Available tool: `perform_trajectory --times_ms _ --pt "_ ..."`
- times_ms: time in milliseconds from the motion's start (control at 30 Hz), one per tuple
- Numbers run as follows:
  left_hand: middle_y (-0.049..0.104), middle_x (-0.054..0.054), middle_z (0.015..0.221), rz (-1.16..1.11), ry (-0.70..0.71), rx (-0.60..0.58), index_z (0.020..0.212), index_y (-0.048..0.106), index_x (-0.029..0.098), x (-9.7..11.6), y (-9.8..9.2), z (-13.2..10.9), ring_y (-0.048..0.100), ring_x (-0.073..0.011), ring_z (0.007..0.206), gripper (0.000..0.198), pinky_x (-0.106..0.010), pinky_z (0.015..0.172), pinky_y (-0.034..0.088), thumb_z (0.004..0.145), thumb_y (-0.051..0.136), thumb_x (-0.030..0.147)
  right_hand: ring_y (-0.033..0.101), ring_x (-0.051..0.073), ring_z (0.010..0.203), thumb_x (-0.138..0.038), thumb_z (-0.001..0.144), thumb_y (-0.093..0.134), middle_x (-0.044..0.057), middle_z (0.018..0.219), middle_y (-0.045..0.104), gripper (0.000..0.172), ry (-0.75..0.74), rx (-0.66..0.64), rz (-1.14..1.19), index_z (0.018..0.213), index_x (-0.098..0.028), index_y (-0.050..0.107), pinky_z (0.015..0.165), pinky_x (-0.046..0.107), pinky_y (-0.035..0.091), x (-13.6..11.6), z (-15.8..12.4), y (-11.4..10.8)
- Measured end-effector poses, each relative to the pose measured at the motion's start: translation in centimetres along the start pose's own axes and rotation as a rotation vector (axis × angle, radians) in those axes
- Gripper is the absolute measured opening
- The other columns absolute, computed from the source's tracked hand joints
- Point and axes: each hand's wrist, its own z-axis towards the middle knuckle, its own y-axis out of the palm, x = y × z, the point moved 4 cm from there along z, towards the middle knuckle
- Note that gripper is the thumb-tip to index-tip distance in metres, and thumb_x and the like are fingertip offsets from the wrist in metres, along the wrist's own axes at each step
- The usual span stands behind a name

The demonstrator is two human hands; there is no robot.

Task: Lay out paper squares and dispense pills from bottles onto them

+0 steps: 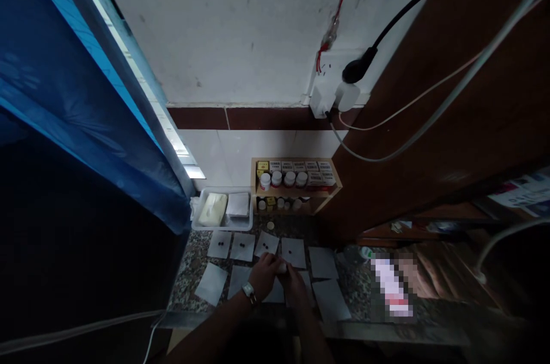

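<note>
My left hand [263,273], with a watch [248,290] on its wrist, is closed at a small white bottle [282,267] over the paper squares. From the other side my right hand [295,285] wraps the same bottle; its far end is hidden by fingers. Two rows of white paper squares lie beneath and around the hands. Small dark pills [220,243] rest on several squares in the back row, such as the second paper square [237,254]. The front left paper square [211,284] bears nothing visible. A pale round cap-like disc [270,226] lies behind them on the speckled counter [184,278].
A wooden shelf [253,180] with white bottles [289,179] and small boxes [311,166] stands against the wall. Left of it is a clear plastic tray [200,229] holding a yellowish packet [213,209] and white paper [238,204]. Cables [387,152] hang at right; a blue curtain [107,123] hangs left.
</note>
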Motion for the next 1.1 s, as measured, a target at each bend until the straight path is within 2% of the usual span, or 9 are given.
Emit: perform_trajectory --times_ms 267,400,500,600,667,800,933,1100 --pt "0.055 -0.007 0.103 -0.192 -0.157 0.109 0.11 0.058 0.023 -1.1 0.1 -0.1 0.05 -0.0212 0.1 0.042 -0.035 0.087 0.045 0.072 0.053 0.006 0.063 0.023 0.088 -0.038 0.053 0.074 0.006 0.09 0.071 0.034 0.129 0.001 0.113 0.082 -0.02 0.071 0.077 0.034 0.05 -1.7 0.1 0.2" --pt "0.056 -0.007 0.105 -0.275 -0.214 0.155 0.108 0.06 0.024 -1.5 0.4 -0.4 0.052 -0.0212 0.1 0.045 -0.036 0.089 0.045 0.068 0.056 0.005 0.064 0.025 0.089 -0.039 0.049 0.077 0.007 0.093 0.071 0.041 0.118 -0.042 0.056 0.085 -0.02 0.071 0.078 0.036 0.049 -1.7 0.5 0.0" --pt "0.056 -0.006 0.106 -0.332 -0.261 0.169 0.106 0.061 0.024 -1.5 0.4 -0.4 0.053 -0.0214 0.101 0.045 -0.036 0.09 0.045 0.066 0.057 0.005 0.063 0.026 0.09 -0.046 0.047 0.077 0.009 0.095 0.07 0.045 0.066 -0.047 -0.051 0.082 -0.02 0.071 0.077 0.038 0.05 -1.5 1.1 -0.3" --pt "0.056 -0.006 0.104 -0.39 -0.287 0.177 0.104 0.061 0.024 -1.1 0.3 -0.4 0.053 -0.0204 0.1 0.043 -0.035 0.089 0.045 0.066 0.057 0.005 0.062 0.027 0.096 -0.055 0.056 0.069 0.01 0.102 0.069 0.046 -0.058 -0.011 -0.213 0.086 -0.021 0.071 0.079 0.038 0.05 -2.0 1.4 -0.9" --pt "0.057 -0.005 0.101 -0.427 -0.294 0.188 0.102 0.06 0.023 -0.8 0.1 -0.4 0.054 -0.0192 0.096 0.04 -0.033 0.085 0.045 0.066 0.057 0.006 0.06 0.025 0.101 -0.056 0.066 0.059 0.009 0.108 0.067 0.047 -0.17 0.06 -0.381 0.095 -0.021 0.069 0.084 0.036 0.049 -2.7 1.6 -1.6" --pt "0.056 -0.004 0.096 -0.457 -0.327 0.225 0.099 0.06 0.021 -0.4 -0.2 -0.7 0.055 -0.017 0.086 0.037 -0.03 0.077 0.046 0.065 0.057 0.006 0.055 0.023 0.11 -0.041 0.08 0.041 0.008 0.119 0.061 0.045 -0.361 0.231 -0.909 0.113 -0.02 0.061 0.093 0.034 0.043 -4.3 2.5 -3.4" --pt "0.057 -0.003 0.094 -0.458 -0.343 0.256 0.099 0.059 0.02 -0.7 -0.3 -0.5 0.056 -0.0172 0.085 0.038 -0.03 0.076 0.046 0.064 0.059 0.006 0.051 0.017 0.115 -0.018 0.078 0.039 0.003 0.125 0.058 0.043 -0.378 0.163 -1.292 0.116 -0.022 0.059 0.097 0.029 0.039 -4.5 4.9 -4.0" --pt "0.058 -0.005 0.096 -0.487 -0.354 0.324 0.099 0.059 0.019 -1.8 -0.5 0.0 0.056 -0.0193 0.088 0.036 -0.033 0.077 0.047 0.065 0.061 0.009 0.043 0.019 0.124 -0.007 0.073 0.045 0.004 0.124 0.058 0.044 -0.489 0.044 -1.494 0.11 -0.024 0.062 0.107 0.037 0.026 -4.7 6.6 -3.4"
